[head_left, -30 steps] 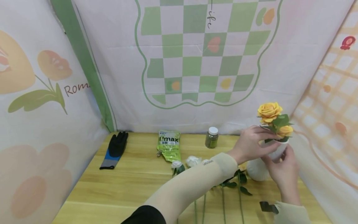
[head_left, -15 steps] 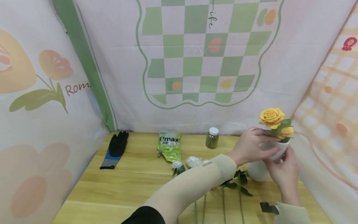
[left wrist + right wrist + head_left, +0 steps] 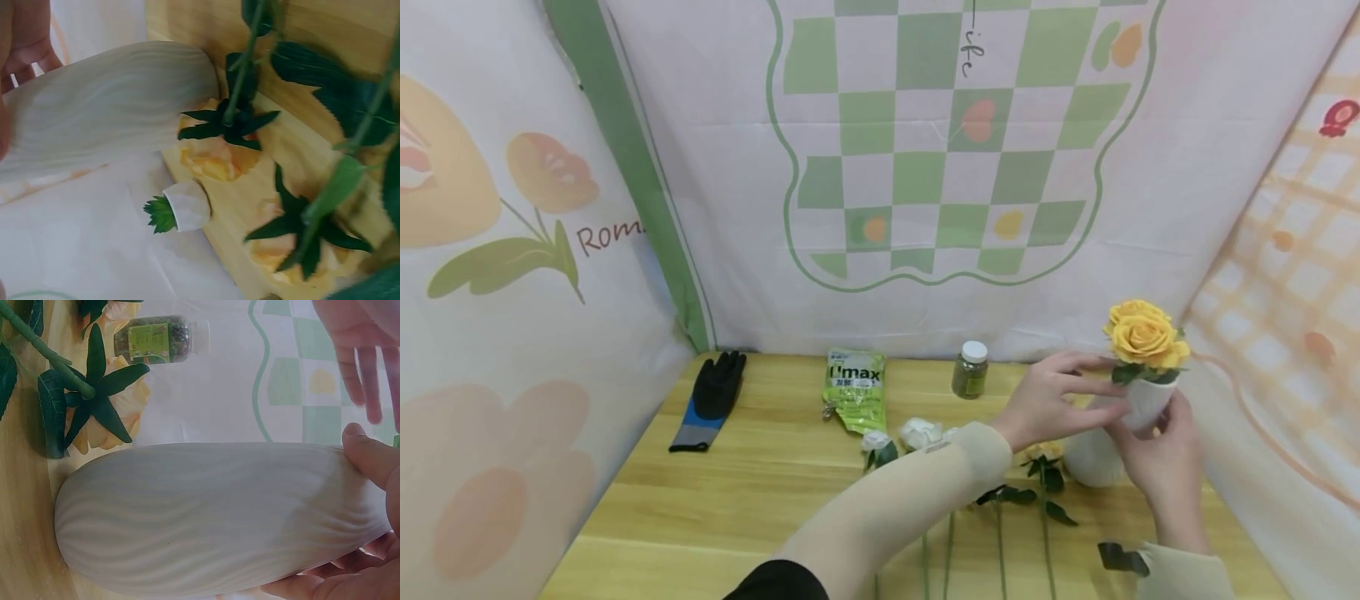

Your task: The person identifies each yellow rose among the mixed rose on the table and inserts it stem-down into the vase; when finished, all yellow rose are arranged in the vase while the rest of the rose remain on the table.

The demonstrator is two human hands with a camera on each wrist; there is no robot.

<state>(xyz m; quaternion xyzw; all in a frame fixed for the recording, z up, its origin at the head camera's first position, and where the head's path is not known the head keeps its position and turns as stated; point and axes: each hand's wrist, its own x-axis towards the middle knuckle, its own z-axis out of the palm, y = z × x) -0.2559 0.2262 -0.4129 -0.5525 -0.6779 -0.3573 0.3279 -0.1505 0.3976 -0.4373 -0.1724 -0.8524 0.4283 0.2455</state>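
A white ribbed vase (image 3: 1152, 403) stands on the wooden table (image 3: 775, 508) at the right, with yellow roses (image 3: 1142, 335) in its mouth. My right hand (image 3: 1163, 462) grips the vase's neck, thumb on one side and fingers round the other, as the right wrist view shows. To the left of the neck is my left hand (image 3: 1060, 402), its fingers stretched toward the vase and holding nothing. In the right wrist view those fingers (image 3: 367, 381) hang straight, apart from the vase. Yellow roses with green sepals (image 3: 306, 237) lie on the table beside the vase's base.
White roses (image 3: 919, 433) with long stems lie mid-table, partly behind the left sleeve. Along the back are a jar with a white lid (image 3: 971, 371), a green packet (image 3: 855, 392) and a black-and-blue glove (image 3: 711, 400). A small potted plant (image 3: 189, 206) stands behind the vase.
The yellow roses have sunk lower into the vase and turned, with the blooms now closer together. My left hand has drawn back left from the roses; the right hand keeps its grip.
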